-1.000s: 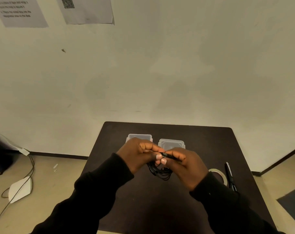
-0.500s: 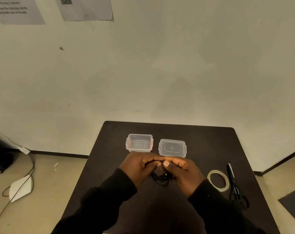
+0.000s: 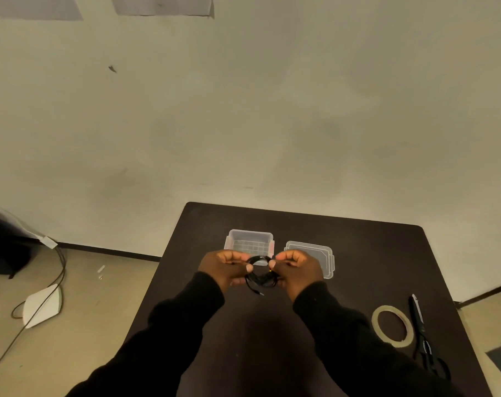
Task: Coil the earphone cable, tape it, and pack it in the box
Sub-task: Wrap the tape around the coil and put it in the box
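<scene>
Black earphone cable (image 3: 261, 277) wound into a small coil, pinched on its left side by the left hand (image 3: 225, 269) and on its right side by the right hand (image 3: 296, 270) — fingers of both curled in tight around the loops. Coil held up off the dark table (image 3: 358, 253), between the two fists, with one short loose end poking out below. No tape on the coil as far as can be told.

Just behind the hands, partly hidden by the knuckles: the clear plastic box (image 3: 250, 242), open, with pink latches at its sides, and beside it to the right the clear lid (image 3: 318, 255), lying flat. Lower edges of both covered by the hands and the coil.

Farther right and nearer — a roll of tape (image 3: 392, 329) flat on the table, and black scissors (image 3: 424, 339) just beside it, close to the table's right edge.

Black sleeves (image 3: 344, 339) across the near part of the table. On the floor to the left, a white device (image 3: 43, 306) with dark cords trailing. Above, bare wall (image 3: 243, 110) with two sheets of paper (image 3: 163, 5) at the top edge.
</scene>
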